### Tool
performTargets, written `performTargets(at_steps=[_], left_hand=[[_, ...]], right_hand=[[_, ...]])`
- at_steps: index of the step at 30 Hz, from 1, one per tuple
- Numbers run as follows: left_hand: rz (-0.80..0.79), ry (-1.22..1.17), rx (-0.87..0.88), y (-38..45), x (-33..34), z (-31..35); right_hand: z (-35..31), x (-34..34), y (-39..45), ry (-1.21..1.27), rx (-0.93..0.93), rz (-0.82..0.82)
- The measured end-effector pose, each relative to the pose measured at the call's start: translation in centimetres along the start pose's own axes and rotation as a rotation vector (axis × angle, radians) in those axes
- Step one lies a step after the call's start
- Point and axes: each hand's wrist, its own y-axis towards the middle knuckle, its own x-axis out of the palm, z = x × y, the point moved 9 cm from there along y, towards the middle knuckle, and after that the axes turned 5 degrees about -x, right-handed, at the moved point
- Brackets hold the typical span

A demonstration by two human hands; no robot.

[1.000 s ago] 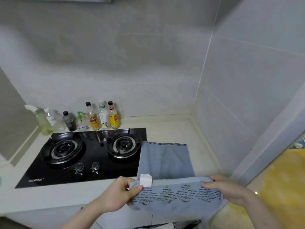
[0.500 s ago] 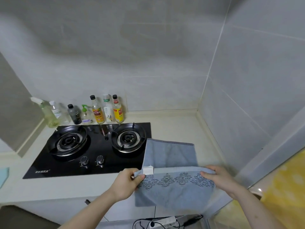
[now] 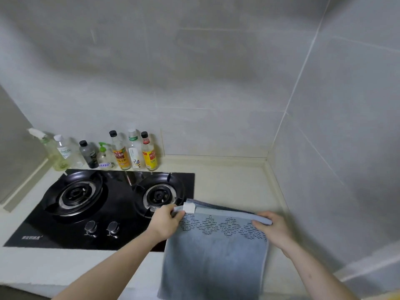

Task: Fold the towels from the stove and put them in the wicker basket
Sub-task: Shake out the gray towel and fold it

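Head: both hands (image 3: 166,221) pinch towel (image 3: 214,260) (white tag (image 3: 189,207))

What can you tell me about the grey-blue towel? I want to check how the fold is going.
The grey-blue terry towel is doubled over, its near layer lying on the pale counter beside the black stove and hanging past the front edge. A band of dark diamond patterns runs below the top edge, and a white tag sticks out at the left corner. The left hand pinches that corner; the right hand grips the right corner.
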Motion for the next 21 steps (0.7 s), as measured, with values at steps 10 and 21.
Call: performTargets(at_steps=[10,21], left_hand=[[-0.016,0.136,-0.114,7.5,3.9,0.2],[-0.100,0.276,-0.107,13.5,7.3,0.5]], right_hand=[[4.2,1.4,9.3,-0.172,0.033,-0.077],[10.3,3.4,15.4,-0.309,0.101,-0.026]])
